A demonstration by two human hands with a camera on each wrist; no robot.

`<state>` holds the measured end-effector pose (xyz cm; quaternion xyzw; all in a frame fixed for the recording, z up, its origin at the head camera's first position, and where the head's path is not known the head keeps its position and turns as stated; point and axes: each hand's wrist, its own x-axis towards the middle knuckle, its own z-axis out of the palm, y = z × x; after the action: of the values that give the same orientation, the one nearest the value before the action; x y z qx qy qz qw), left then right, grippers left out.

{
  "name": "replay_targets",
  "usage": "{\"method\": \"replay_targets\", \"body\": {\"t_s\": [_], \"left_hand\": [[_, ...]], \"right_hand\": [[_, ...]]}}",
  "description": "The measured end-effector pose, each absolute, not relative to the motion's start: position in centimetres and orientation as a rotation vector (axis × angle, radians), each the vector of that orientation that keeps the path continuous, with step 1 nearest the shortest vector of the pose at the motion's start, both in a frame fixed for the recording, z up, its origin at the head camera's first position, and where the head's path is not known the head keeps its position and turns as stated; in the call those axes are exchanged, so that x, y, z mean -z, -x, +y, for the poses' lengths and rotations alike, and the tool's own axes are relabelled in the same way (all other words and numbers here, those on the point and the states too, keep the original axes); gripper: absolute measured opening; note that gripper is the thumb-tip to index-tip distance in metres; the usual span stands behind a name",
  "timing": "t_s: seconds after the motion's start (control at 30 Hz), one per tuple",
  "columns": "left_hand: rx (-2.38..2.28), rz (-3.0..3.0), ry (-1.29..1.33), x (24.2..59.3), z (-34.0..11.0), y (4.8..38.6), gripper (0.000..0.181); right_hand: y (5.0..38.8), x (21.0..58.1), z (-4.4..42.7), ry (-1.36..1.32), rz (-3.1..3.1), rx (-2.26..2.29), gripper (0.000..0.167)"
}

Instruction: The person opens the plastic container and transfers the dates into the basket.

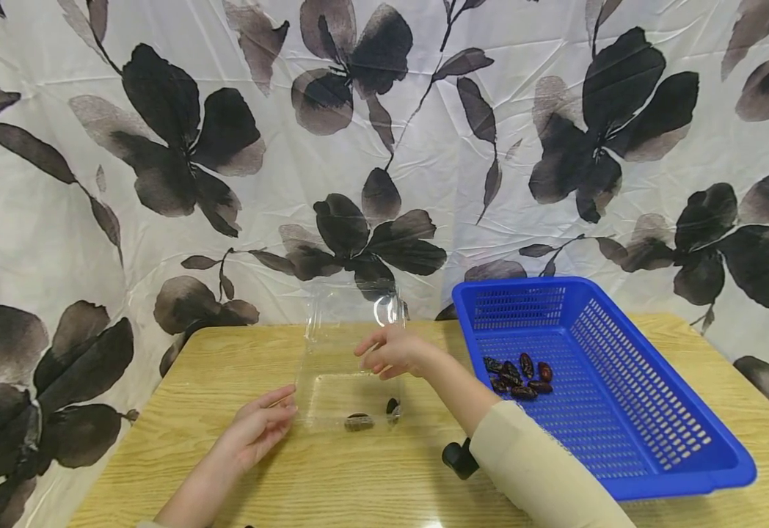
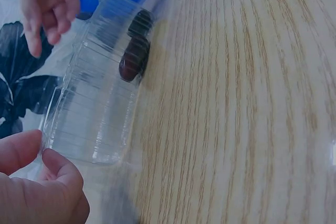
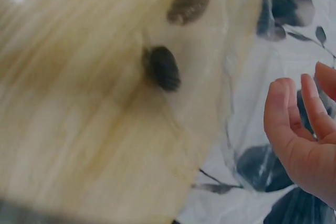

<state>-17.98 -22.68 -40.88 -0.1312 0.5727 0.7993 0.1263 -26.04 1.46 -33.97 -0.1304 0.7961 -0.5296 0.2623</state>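
A clear plastic clamshell box (image 1: pixel 332 400) stands on the table with its lid (image 1: pixel 351 312) raised at the back. Two dark dates lie inside near the front right, one date (image 1: pixel 359 422) sideways and the other date (image 1: pixel 392 408) by the right wall. At the box's left rim is my left hand (image 1: pixel 255 429); in the left wrist view its thumb and finger (image 2: pixel 63 169) pinch that rim. Above the box hovers my right hand (image 1: pixel 394 353), its fingers loosely bent with nothing between them, as the right wrist view also shows.
To the right sits a blue perforated basket (image 1: pixel 622 411) with several dates (image 1: pixel 523 392) in its left part. A small black object (image 1: pixel 460 460) is partly under the right forearm. Behind the wooden table (image 1: pixel 180 447) hangs a floral cloth (image 1: pixel 424 147).
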Motion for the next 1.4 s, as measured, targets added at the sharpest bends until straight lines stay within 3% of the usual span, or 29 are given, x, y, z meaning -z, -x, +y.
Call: {"method": "replay_targets", "body": {"t_s": [0.37,0.6,0.77,1.03,1.4], "left_hand": [[-2.325,1.694,0.384,40.6,-22.6,17.9,0.064],[-2.331,1.682,0.385,40.6,-22.5,18.0,0.064],[-2.339,1.682,0.381,40.6,-22.5,18.1,0.062],[-2.334,1.682,0.387,40.7,-22.5,18.1,0.062],[-2.336,1.678,0.402,40.8,-22.4,18.1,0.062]], "right_hand": [[25.1,36.2,-1.0,0.679,2.383,0.888,0.031],[24.2,37.5,-1.8,0.642,2.45,0.759,0.017],[23.8,38.5,-2.2,0.713,2.534,0.755,0.004],[23.8,39.4,-2.8,0.785,2.519,0.823,0.005],[23.6,39.5,-3.4,0.682,2.397,0.955,0.007]]}}
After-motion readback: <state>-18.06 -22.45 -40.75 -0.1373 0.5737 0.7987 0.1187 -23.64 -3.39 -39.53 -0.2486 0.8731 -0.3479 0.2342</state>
